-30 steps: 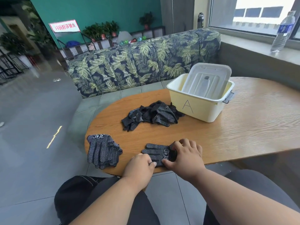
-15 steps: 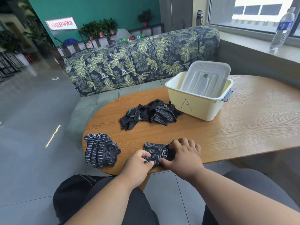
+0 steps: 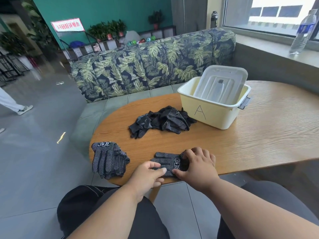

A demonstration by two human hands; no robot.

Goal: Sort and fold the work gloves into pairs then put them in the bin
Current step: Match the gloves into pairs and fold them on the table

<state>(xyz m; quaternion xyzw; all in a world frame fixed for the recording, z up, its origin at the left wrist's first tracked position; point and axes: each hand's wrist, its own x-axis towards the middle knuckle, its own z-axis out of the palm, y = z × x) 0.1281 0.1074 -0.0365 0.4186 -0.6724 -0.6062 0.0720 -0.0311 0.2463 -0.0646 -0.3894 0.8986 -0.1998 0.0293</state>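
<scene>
While the right hand [image 3: 201, 167] lies spread flat over the cuff end of the gloves [image 3: 168, 163] at 6 o'clock on the table [image 3: 259, 135], the left hand [image 3: 147, 175] pinches the finger end between thumb and fingertips. A second ago that left hand sat curled at the table edge, just short of the fabric; now it has moved onto the gloves and taken hold, which I read as the fold starting. The gloves lie very near the front edge, so a pull toward the body could drag them off. A finished stack [image 3: 107, 159] sits at 8 o'clock, close to the rim, and the unsorted heap [image 3: 162, 120] lies at 12 o'clock, touching the bin [image 3: 214, 116] marked A at 1 o'clock. The lid [image 3: 222, 83] leans inside the bin and narrows its mouth. From 2 to 4 o'clock the wood is bare, leaving room to work
</scene>
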